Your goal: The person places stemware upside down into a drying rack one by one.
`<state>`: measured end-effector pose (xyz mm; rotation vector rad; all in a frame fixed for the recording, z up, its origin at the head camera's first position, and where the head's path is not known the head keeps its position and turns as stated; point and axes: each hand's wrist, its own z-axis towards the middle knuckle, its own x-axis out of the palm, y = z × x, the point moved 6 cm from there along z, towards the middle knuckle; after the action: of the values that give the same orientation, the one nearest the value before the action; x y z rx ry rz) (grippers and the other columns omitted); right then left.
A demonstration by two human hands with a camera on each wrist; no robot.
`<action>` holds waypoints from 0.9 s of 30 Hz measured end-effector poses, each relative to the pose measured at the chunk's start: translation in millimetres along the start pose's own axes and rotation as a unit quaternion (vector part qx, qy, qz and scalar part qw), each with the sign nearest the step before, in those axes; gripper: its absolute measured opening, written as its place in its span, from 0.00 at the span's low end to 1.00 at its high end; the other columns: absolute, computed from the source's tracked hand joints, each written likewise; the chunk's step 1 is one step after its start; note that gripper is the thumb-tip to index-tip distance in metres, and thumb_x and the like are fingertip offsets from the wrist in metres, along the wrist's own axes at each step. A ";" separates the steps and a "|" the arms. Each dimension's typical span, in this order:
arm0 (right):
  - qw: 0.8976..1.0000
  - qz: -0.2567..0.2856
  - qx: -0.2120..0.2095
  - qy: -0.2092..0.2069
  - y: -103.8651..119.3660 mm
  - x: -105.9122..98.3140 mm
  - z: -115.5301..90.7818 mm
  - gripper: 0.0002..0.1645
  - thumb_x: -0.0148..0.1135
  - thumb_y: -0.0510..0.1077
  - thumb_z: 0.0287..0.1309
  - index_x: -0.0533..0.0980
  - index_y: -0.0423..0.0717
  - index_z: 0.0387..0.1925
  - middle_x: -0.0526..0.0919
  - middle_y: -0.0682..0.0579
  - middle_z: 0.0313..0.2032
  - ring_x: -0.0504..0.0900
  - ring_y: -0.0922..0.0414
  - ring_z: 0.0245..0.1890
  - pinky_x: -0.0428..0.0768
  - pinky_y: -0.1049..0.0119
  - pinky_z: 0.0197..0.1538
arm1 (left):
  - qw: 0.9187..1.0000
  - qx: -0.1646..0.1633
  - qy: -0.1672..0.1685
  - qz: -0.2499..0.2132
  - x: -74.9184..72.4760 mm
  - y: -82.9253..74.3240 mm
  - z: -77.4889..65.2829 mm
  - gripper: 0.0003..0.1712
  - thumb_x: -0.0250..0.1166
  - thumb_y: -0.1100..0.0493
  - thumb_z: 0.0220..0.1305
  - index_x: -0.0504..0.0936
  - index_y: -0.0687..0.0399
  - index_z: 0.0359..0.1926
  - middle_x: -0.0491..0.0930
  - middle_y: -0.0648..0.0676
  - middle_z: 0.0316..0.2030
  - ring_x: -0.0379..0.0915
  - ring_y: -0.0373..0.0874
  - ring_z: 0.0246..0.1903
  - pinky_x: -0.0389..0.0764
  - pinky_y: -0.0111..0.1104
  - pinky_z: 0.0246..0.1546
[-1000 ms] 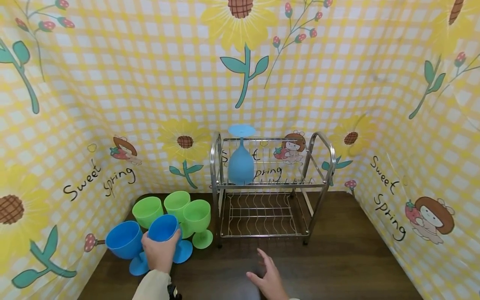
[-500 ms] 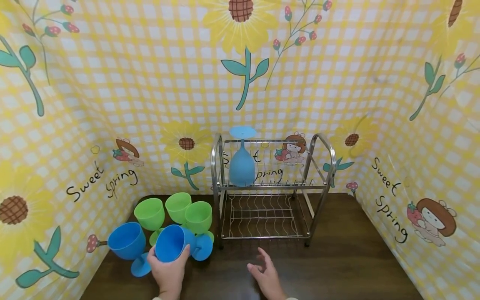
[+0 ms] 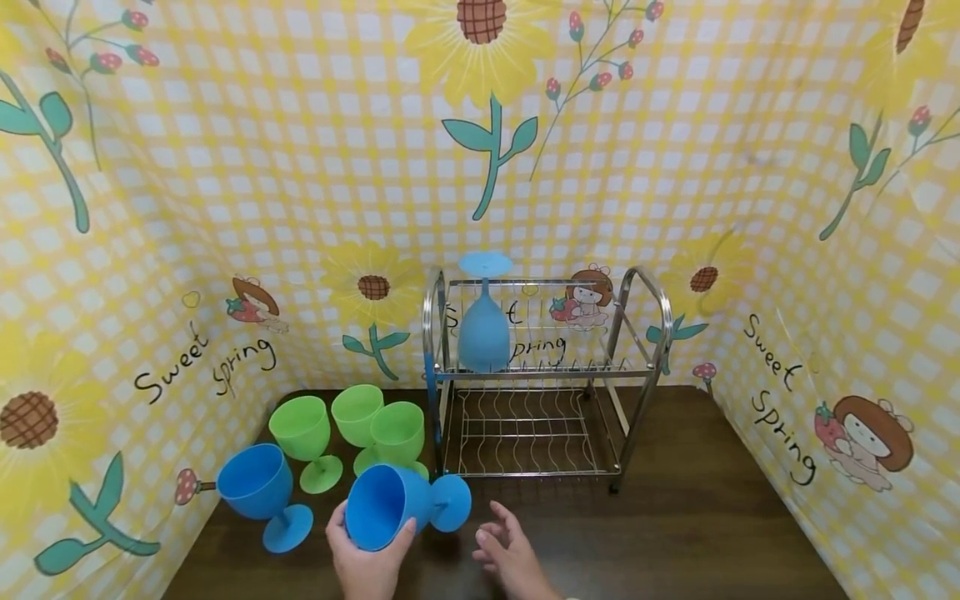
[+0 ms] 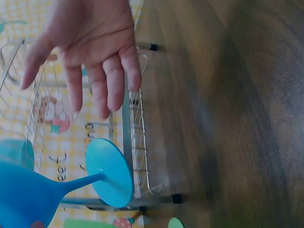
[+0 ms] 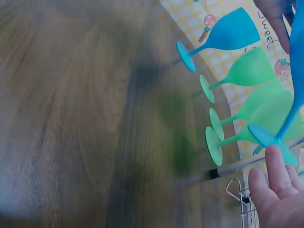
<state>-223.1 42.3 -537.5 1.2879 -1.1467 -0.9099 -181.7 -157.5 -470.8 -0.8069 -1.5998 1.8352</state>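
My left hand [image 3: 369,560] grips a blue goblet [image 3: 416,492] by its bowl, tilted so the mouth faces me and the foot points right. Close to that foot, my right hand [image 3: 513,554] is held with fingers loosely extended and nothing in them; in the right wrist view its fingertips overlap the goblet's foot [image 5: 273,142]. Another blue goblet [image 3: 255,482] stands upright on the left. Behind it are three green goblets [image 3: 300,427], also upright. A light blue goblet [image 3: 484,333] sits upside down on the rack's upper tier.
A two-tier metal dish rack [image 3: 528,475] stands at the back middle of the dark wooden table [image 3: 697,517]. Its lower tier has wavy wire slots. Yellow checked cloth [image 3: 360,150] with printed flowers hangs around the back and sides.
My left hand has lifted the blue goblet away from the others, moving it right and toward me while tipping it over. The right hand has shifted slightly left, toward its foot.
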 end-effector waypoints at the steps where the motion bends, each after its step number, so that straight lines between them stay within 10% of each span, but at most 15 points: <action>1: 1.000 0.007 0.001 0.004 0.3 1.4 -0.5 0.40 0.55 0.42 0.67 0.46 0.24 0.67 0.76 0.46 0.46 0.82 0.45 0.39 0.79 0.52 0.44 | 1.000 0.003 0.005 0.001 1.9 -2.2 -2.1 0.54 0.76 0.62 0.45 0.52 0.69 0.66 0.59 0.73 0.59 0.57 0.72 0.54 0.63 0.64 0.51; 20: 0.996 0.064 -0.028 0.048 37.9 -4.6 -4.3 0.42 0.39 0.55 0.74 0.41 0.24 0.68 0.81 0.49 0.44 0.83 0.61 0.36 0.79 0.60 0.49 | 0.986 0.042 0.027 -0.161 81.7 -20.4 -38.4 0.50 0.74 0.73 0.37 0.55 0.71 0.62 0.64 0.71 0.56 0.62 0.66 0.53 0.63 0.60 0.50; 27: 0.995 0.061 -0.056 0.057 52.5 -19.0 -4.0 0.44 0.28 0.63 0.73 0.41 0.28 0.69 0.73 0.37 0.59 0.81 0.57 0.48 0.75 0.59 0.55 | 0.982 0.081 0.059 -0.162 100.9 -30.0 -50.4 0.50 0.75 0.72 0.35 0.57 0.71 0.60 0.67 0.69 0.54 0.65 0.64 0.51 0.67 0.55 0.48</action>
<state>-228.7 67.1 -487.7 1.1510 -1.0581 -0.7899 -209.1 -45.3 -453.6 -0.5353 -1.3925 1.6267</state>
